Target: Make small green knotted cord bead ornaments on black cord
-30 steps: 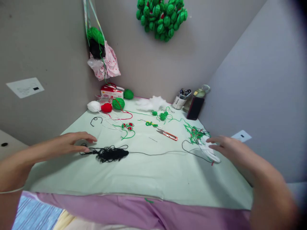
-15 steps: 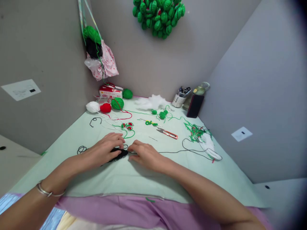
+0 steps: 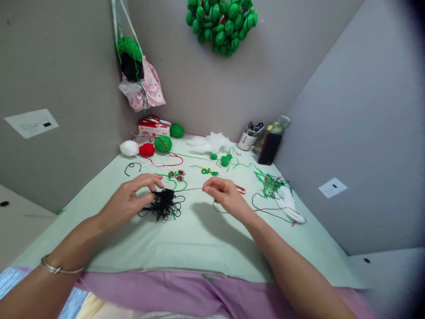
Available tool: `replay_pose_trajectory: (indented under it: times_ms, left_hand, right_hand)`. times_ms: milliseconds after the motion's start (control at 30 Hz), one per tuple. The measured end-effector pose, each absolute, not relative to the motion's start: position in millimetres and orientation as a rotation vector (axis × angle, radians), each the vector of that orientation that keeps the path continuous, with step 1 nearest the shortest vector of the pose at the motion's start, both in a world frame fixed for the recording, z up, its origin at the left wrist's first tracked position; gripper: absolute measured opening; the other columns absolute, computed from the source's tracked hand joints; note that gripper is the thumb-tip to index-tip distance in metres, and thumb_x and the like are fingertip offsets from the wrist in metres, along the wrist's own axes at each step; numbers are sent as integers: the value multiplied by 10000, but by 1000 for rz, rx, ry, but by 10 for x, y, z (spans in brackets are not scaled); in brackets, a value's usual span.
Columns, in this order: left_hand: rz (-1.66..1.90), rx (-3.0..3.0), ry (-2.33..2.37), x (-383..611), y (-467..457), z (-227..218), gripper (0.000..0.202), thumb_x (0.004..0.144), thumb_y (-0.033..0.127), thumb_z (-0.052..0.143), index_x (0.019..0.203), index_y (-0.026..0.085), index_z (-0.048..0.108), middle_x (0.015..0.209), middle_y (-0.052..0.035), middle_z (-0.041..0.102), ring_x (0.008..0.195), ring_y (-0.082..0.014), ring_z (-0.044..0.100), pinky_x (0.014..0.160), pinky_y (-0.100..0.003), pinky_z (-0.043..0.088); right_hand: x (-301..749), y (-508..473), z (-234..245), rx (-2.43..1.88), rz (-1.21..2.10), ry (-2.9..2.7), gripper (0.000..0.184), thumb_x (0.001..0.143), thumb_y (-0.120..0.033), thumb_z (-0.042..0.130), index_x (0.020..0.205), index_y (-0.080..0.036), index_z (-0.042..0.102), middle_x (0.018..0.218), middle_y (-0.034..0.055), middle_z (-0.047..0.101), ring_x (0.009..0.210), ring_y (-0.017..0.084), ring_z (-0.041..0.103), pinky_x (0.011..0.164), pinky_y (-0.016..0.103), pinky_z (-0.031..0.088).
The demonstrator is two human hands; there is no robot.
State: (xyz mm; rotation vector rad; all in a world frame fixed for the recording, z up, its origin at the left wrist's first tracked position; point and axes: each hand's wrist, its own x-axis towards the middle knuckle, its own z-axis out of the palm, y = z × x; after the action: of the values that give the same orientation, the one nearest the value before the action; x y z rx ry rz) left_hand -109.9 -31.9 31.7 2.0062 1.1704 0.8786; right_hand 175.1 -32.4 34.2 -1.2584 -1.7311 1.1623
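A loose, loopy tangle of black yarn lies near the middle of the table. My left hand is over its left side, thumb and fingers apart, the thumb tip at the yarn's edge. To the right, my right hand pinches the black strand that runs taut from the tangle. A slack length of the strand hangs below that hand and trails rightward. Behind the right hand, orange-handled thread snips are partly covered. Small red and green crocheted pieces sit just beyond the tangle.
Yarn balls in white, red and green stand back left. White stuffing, a pen cup and a phone are at the back. Yarn scraps lie right. A crochet hook rests mid-table.
My right hand has moved right and up, drawing the black strand out. My left hand has shifted left and lifted off the yarn, so the loopy tangle now shows.
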Motion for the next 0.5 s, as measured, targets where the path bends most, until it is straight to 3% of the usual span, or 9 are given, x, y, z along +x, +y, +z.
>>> replay_pose_trajectory:
  times_ms: [200,367,500]
  left_hand:
    - [1157,1757,1446,-1713,-268,337,168,783,318,612,769,196,496,1007,-60,690,1089,-260,625,1019,-409,437]
    - [1434,1494,1605,-1905,-334,414,158,740,247,635,707,196,489,909,-9,693,1018,-242,658,998,-427,472]
    - [1472,1199,1406,-1832,-309,465,115,722,165,583,742,191,472,879,25,685,903,-189,663,844,-323,527]
  right_hand:
    - [2267,-246,614,-1321,948,-1493,293,760,-462,673,804,-174,638,583,-46,413,527,85,356,495,208,342]
    - [2645,-333,720,-1392,689,-1390,287,754,-460,704,814,-185,654,589,-43,429,526,89,393,492,213,352]
    - [2833,-482,827,-1519,501,-1496,309,796,-487,673,845,-182,667,578,-40,441,520,94,377,490,226,317]
